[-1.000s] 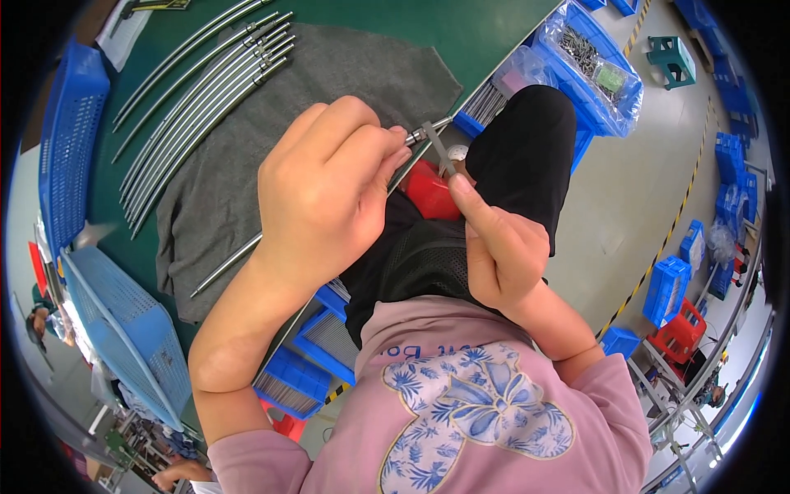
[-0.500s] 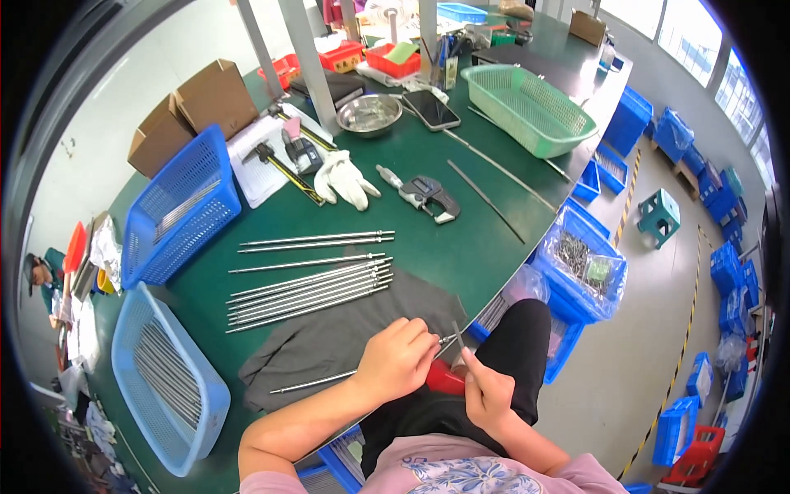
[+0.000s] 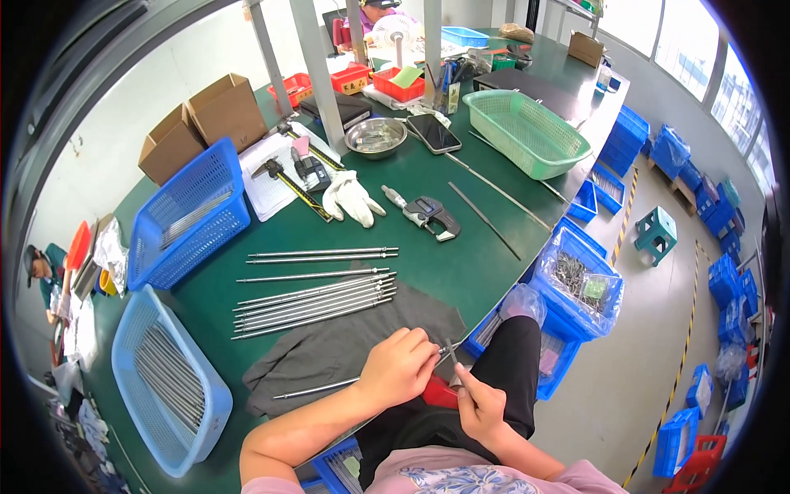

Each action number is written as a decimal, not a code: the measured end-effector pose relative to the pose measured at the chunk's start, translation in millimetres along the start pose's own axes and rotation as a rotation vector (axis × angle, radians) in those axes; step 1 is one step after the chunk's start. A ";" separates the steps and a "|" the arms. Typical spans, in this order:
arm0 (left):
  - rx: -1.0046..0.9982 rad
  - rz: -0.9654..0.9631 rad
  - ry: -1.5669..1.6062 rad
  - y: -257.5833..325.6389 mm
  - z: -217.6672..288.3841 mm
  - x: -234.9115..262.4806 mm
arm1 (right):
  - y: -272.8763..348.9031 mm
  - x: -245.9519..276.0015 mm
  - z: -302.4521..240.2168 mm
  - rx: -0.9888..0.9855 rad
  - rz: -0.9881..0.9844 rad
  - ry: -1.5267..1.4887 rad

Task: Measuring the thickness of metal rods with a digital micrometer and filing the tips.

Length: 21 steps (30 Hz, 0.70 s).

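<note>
My left hand (image 3: 397, 368) is closed around a slim metal rod (image 3: 317, 389), which slants over a dark grey cloth (image 3: 329, 356) with its end sticking out past my fingers. Against that end lies a narrow flat file (image 3: 450, 351), pinched by my right hand (image 3: 480, 403) with the thumb stretched along it. A red object (image 3: 440, 393) shows below my hands, partly hidden. Beyond the cloth, several similar rods (image 3: 317, 306) lie side by side, some resting on its edge.
A light blue basket (image 3: 220, 412) of rods and a darker blue basket (image 3: 148, 276) stand on the left. A digital micrometer (image 3: 428, 216), white gloves (image 3: 352, 198), a caliper (image 3: 292, 185), a phone (image 3: 434, 133) and a green basket (image 3: 527, 136) occupy the far side. Blue bins (image 3: 576, 317) sit beside my leg.
The view has tilted a little, so the table things appear lower. The file has shifted slightly at the rod's end; both hands keep their grip. A person now shows at the far end.
</note>
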<state>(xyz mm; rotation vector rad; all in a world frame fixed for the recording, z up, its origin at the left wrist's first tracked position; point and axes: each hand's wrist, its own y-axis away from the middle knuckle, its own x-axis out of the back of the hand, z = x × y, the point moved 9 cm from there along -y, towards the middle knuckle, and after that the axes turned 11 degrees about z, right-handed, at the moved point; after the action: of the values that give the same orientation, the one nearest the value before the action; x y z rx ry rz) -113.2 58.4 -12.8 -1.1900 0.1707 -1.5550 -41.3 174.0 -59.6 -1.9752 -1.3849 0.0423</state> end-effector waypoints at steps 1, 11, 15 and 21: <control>0.002 -0.005 0.000 0.5 -0.3 -0.7 | -0.6 1.6 -0.5 0.024 0.035 -0.013; -0.001 0.007 0.005 -2.5 -1.4 0.3 | 1.2 4.4 5.0 0.029 0.054 -0.037; -0.026 0.001 -0.008 2.1 10.9 5.6 | 7.7 8.9 -5.6 0.067 0.061 -0.052; -0.022 -0.050 -0.059 2.3 -0.3 -5.9 | 7.7 3.8 7.8 -0.031 0.088 -0.079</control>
<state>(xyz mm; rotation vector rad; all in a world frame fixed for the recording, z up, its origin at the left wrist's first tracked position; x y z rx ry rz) -112.5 62.2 -17.9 -1.2647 0.1208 -1.5631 -36.6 180.0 -68.3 -2.0791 -1.3551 0.1413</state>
